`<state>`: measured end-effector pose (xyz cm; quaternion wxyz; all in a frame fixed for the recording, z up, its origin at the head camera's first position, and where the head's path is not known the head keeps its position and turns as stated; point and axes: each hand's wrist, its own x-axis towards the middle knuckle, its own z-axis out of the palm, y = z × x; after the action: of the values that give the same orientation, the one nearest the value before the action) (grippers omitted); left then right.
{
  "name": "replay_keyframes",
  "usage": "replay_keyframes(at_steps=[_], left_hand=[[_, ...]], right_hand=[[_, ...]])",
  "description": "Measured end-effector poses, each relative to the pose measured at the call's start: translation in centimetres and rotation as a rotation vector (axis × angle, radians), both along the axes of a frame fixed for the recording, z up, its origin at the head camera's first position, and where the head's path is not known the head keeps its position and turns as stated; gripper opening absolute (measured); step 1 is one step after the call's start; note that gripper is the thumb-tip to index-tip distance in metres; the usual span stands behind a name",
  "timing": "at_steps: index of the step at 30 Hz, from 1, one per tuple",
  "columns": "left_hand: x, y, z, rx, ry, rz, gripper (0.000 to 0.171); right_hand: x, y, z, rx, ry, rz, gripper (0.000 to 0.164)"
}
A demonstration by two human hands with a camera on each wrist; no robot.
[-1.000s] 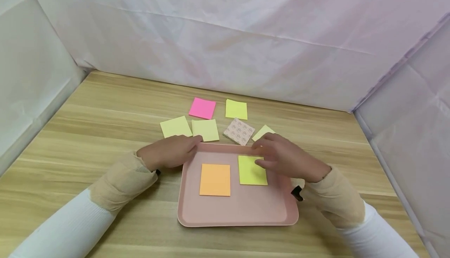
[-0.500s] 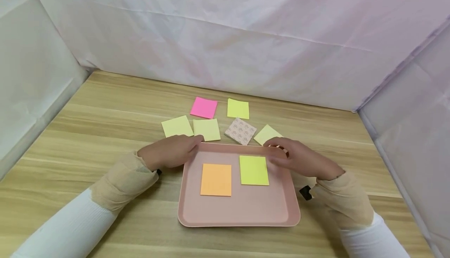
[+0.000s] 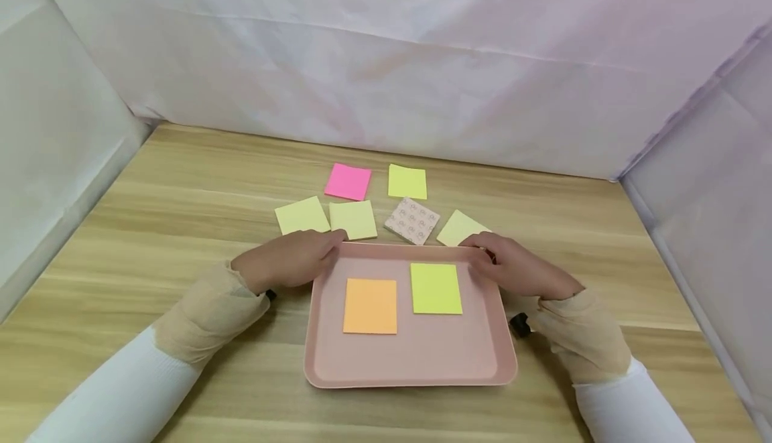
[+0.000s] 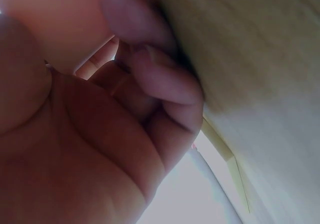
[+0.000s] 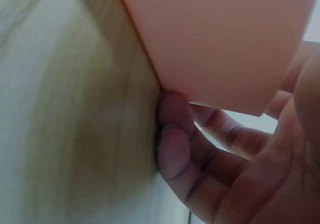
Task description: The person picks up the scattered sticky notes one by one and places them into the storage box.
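place: screened-off tabletop booth [image 3: 66, 128] | signs: wood-grain table [image 3: 157, 242], pale sheeting [image 3: 386, 61] on three sides | wider room: cannot tell

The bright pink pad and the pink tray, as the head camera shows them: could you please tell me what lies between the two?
A pale yellow pad lies between the bright pink pad and the pink tray, flat on the table.

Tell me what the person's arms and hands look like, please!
The left arm has a white sleeve, and so does the right: another white sleeve. Over each wrist goes a wrinkly beige wrap, one left wrap and one right wrap. A small black piece shows beside each wrap. The left hand and right hand wear no gloves.
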<state>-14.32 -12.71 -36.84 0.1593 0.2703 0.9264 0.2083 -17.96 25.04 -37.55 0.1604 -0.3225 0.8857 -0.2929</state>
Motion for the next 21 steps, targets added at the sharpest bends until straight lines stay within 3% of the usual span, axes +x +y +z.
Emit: replay_keyframes(at_steps=[8, 21], left_hand=[[-0.1, -0.1, 0.3, 0.002, 0.001, -0.015, 0.013], [-0.2, 0.1, -0.2, 0.016, -0.002, -0.012, 0.014]], right_hand=[[-0.4, -0.3, -1.2, -0.067, -0.035, -0.022, 0.023], [-0.4, -0.5, -1.2, -0.037, 0.004, -0.021, 0.03]])
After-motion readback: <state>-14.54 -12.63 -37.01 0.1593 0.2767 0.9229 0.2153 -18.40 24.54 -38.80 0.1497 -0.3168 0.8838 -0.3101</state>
